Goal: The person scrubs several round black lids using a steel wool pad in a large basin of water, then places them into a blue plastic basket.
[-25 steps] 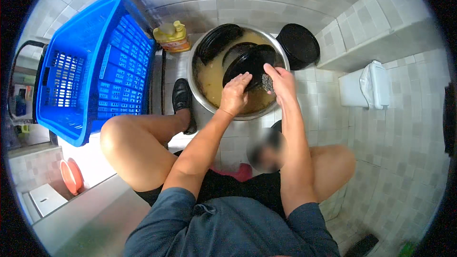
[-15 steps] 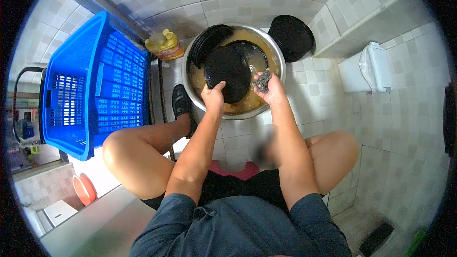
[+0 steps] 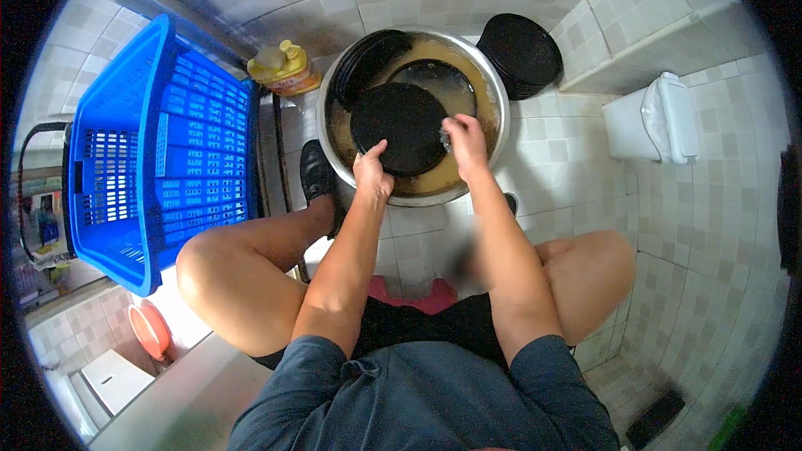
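Observation:
A round black plate [image 3: 398,129] is tilted over the murky water in a wide metal basin [image 3: 327,153]. My left hand [image 3: 373,171] grips its near-left edge, thumb on the upper face. At the plate's right edge, my right hand [image 3: 466,144] is closed around a grey scouring pad [image 3: 446,140], mostly hidden by the fingers. Another black plate [image 3: 455,83] lies partly under water behind. Several more black plates [image 3: 368,63] lean together along the basin's far-left side.
A stack of black plates [image 3: 520,54] stands on the floor beyond the basin's right. Yellow bottles [image 3: 284,69] stand at its left, near a large blue crate [image 3: 154,150]. A white bin [image 3: 652,121] is by the right wall.
My right hand has turned over from palm up, with the pad showing, to fingers down at the plate's right edge. The held plate now faces up more fully.

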The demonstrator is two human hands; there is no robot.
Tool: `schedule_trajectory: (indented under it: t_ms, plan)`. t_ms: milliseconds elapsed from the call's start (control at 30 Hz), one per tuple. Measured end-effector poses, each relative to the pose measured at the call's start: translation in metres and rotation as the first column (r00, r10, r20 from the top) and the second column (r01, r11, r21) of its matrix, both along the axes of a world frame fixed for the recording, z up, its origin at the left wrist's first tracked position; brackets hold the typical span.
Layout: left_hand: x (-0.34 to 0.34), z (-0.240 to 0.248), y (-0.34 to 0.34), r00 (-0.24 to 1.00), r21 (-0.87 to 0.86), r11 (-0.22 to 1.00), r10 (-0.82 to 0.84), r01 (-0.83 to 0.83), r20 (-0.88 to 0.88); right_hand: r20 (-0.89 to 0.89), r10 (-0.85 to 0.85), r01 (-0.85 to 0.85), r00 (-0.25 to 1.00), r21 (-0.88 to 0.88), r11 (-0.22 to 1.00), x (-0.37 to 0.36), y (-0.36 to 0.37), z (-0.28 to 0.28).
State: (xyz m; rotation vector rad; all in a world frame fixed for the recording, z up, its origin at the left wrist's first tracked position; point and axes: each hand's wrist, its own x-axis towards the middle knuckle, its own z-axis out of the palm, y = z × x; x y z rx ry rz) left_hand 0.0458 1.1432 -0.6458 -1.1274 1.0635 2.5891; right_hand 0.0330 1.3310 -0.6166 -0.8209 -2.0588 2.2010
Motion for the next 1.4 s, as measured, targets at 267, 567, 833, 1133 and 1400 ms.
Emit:
schedule_trajectory:
  t_ms: [267, 567, 833, 1133, 1400]
  plan:
    - [-0.002, -0.007, -0.002, 0.993, -0.147, 0.989, -0.043, 0.027, -0.110, -0.035, 0.623, -0.311, 0.781, 0.844, 0.437, 0.031, -0.066, -0.022]
    - [-0.001, -0.038, 0.009, 0.993, -0.231, 0.973, -0.051, 0.026, -0.102, 0.024, 0.596, -0.245, 0.802, 0.924, 0.292, -0.066, -0.064, -0.028]
    - [-0.007, -0.023, 0.009, 0.991, -0.230, 0.972, -0.078, 0.051, -0.107, 0.076, 0.661, -0.309, 0.747, 0.919, 0.243, -0.101, -0.036, -0.028]
    - [-0.006, -0.031, 0.001, 0.983, -0.169, 0.983, -0.102, 0.076, -0.154, -0.031, 0.858, -0.307, 0.513, 0.927, 0.217, -0.072, -0.083, -0.029]
    - [-0.005, -0.040, -0.005, 0.993, -0.120, 0.986, -0.118, 0.118, 0.011, 0.049, 0.480, -0.183, 0.876, 0.955, 0.235, -0.065, -0.063, -0.043]
